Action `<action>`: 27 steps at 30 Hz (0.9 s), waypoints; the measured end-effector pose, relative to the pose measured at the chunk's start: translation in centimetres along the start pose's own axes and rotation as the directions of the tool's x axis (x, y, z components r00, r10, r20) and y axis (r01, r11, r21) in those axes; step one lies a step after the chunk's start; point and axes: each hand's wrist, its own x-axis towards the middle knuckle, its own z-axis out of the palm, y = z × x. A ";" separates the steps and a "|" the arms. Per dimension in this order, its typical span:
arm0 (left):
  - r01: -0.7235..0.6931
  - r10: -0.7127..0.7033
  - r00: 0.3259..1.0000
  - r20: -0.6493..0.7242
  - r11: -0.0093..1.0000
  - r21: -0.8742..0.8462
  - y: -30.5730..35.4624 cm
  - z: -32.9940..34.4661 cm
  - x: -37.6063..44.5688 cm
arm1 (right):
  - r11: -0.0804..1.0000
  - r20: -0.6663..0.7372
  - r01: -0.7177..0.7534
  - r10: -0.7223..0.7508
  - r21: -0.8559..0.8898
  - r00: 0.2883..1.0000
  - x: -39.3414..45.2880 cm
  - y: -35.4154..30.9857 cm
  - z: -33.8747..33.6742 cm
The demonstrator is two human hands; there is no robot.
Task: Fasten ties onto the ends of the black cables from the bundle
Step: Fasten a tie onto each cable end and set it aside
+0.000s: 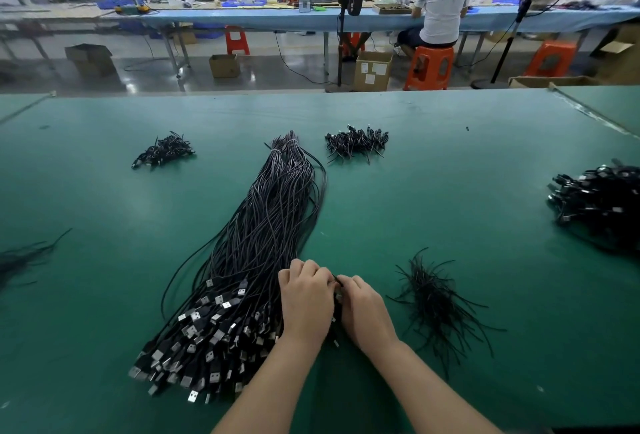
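Observation:
A long bundle of black cables lies on the green table, bound at its far end, with silver USB plugs fanned out at the near end. My left hand and my right hand meet at the bundle's right edge, fingers curled around a small group of black cable ends held between them. A thin black tie sticks out between the two hands. A loose pile of black ties lies just right of my right hand.
Small heaps of finished black cables lie at the far left, far middle and right edge. More cable strands reach in from the left edge. A person sits at another bench beyond the table.

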 end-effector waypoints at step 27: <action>0.711 -0.502 0.685 0.528 0.302 -0.635 3.4 -1.8 1.9 | 0.996 -0.198 0.025 -0.008 0.084 0.980 -0.7 -0.3 -0.6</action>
